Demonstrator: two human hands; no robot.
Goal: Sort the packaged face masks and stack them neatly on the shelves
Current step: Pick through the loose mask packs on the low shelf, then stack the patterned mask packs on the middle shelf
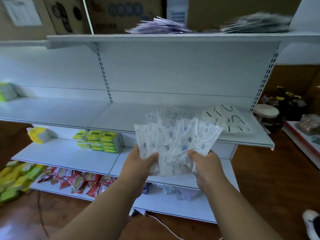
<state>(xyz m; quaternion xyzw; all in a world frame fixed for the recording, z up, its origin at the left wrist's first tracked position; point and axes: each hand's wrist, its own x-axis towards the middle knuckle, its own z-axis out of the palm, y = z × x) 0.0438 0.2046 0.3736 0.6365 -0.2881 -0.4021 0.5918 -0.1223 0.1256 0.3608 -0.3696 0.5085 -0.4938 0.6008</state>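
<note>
1. The left hand [145, 161] and right hand [202, 159] both pinch one fanned bundle of masks [173, 144], thumbs on top, in front of the middle shelf [121, 116].
2. The masks are white with blue spots, in clear wrappers.
3. More packs [225, 118] lie on the shelf just behind the bundle.

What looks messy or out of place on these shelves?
The red packets on the bottom shelf lie scattered at all angles, unlike the squared green packs above. The masks held in both hands are fanned out, not yet squared.
</note>
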